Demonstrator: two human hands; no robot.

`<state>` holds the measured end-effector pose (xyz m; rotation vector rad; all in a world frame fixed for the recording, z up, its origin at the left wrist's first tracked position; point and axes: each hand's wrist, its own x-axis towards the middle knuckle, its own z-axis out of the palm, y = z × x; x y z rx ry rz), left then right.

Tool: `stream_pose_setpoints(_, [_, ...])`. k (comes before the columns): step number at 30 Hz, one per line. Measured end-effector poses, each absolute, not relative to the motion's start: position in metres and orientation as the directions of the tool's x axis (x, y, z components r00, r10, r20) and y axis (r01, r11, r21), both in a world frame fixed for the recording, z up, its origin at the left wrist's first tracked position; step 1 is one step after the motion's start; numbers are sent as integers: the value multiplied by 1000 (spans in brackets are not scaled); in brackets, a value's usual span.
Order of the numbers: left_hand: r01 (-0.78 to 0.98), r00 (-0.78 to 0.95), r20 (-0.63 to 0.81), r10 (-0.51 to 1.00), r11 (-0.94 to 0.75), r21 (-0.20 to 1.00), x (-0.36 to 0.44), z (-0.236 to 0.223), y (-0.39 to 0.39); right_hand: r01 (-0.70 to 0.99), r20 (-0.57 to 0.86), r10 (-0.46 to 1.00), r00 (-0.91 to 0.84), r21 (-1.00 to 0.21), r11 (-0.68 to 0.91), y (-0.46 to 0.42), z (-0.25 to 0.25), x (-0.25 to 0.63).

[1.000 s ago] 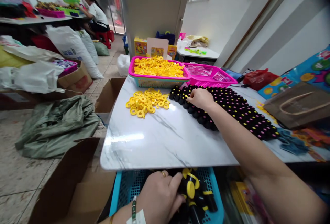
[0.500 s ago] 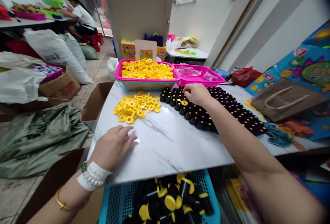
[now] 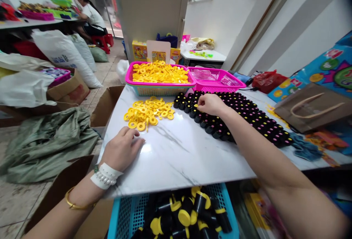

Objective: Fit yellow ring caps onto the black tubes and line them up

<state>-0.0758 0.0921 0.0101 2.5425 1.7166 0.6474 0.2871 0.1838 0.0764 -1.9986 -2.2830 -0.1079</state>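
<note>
My left hand [image 3: 122, 149] rests on the white marble table [image 3: 176, 154], fingers loosely curled, holding nothing, just in front of a loose pile of yellow rings [image 3: 147, 112]. My right hand [image 3: 210, 104] reaches across to the rows of upright black tubes [image 3: 242, 116] and pinches at one near the left end of the block; a bit of yellow shows at the fingertips. Below the table's near edge a blue basket [image 3: 121, 217] holds several black tubes fitted with yellow rings and caps [image 3: 189, 209].
A pink basket of yellow rings [image 3: 159, 73] and a second pink basket [image 3: 217, 79] stand at the table's far edge. A brown paper bag [image 3: 313, 107] lies at right. Cardboard boxes [image 3: 107, 103], sacks and a green cloth [image 3: 46, 140] crowd the floor at left. A person [image 3: 89, 13] sits far back.
My left hand came up out of the blue basket and settled on the table near the ring pile. My right hand stayed on the black tubes, shifting slightly.
</note>
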Motion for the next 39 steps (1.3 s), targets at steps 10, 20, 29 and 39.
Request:
stream_pose_setpoints(10, [892, 374, 262, 890, -422, 161, -68, 14, 90, 807, 270, 960, -77, -548, 219, 55, 89, 256])
stream_pose_setpoints(20, [605, 725, 264, 636, -772, 196, 50, 24, 103, 345, -47, 998, 48, -937, -60, -33, 15, 252])
stream_pose_setpoints(29, [646, 668, 288, 686, -727, 233, 134, 28, 150, 605, 209, 970, 125, -791, 92, -54, 7, 264])
stream_pose_setpoints(39, [639, 644, 345, 683, -728, 250, 146, 24, 153, 657, 279, 955, 103, -740, 145, -56, 12, 268])
